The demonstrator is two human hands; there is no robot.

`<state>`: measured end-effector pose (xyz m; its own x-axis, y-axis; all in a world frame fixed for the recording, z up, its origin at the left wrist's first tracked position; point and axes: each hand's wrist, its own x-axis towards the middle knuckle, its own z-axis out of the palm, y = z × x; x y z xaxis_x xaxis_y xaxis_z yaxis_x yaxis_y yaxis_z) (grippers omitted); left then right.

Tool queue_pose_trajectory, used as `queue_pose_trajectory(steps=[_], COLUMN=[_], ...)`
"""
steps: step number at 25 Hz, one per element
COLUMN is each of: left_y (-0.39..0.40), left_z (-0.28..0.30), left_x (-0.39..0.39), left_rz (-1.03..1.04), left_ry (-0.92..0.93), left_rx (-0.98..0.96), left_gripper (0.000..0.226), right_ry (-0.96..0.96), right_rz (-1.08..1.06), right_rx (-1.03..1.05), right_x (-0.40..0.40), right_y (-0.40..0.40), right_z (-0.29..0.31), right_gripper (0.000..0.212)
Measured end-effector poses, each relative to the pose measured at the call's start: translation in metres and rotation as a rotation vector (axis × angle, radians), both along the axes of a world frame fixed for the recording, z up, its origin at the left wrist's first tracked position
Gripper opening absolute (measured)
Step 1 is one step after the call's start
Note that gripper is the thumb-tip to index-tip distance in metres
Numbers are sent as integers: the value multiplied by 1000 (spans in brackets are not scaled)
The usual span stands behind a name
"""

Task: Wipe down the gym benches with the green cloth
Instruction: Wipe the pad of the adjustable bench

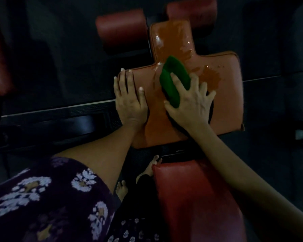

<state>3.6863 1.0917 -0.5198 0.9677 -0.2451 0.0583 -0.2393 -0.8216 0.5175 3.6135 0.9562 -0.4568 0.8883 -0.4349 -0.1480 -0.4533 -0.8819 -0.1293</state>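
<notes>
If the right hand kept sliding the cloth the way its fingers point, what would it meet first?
The right hand, pressing the green cloth, points up the orange pad. It would likely first cross the wet streaks on the pad's narrow neck, then the dark red roller pad beyond; depth is unclear.

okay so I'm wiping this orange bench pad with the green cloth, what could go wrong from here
1. The orange pad shows wet, shiny streaks near the green cloth; your left hand, resting flat at the pad's left edge, might slip off.
2. Your right hand presses the bunched cloth with spread fingers, so it may smear rather than lift the wet patches.
3. Your bare feet are below; drips could make the floor slippery.
</notes>
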Motion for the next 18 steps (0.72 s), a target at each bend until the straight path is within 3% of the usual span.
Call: queue_pose_trajectory(steps=[3, 8, 13, 15, 18], left_y=[-3, -1, 0, 0, -2], left_z=[2, -4, -2, -2, -2], left_x=[-2, -1, -2, -2, 0], left_rz=[3, -13, 1, 1, 6], left_ry=[-9, -49, -18, -23, -5], left_rx=[1, -14, 9, 4, 2], left_gripper=[53, 51, 52, 52, 52], right_ry=[22, -21, 32, 34, 50], right_rz=[-52, -258, 245, 258, 117], right_rx=[77, 172, 177, 195, 155], right_x=[1, 72, 56, 65, 100], right_y=[-18, -24, -14, -39, -64], right_z=[4, 4, 5, 5, 3], right_gripper=[66, 63, 62, 63, 61])
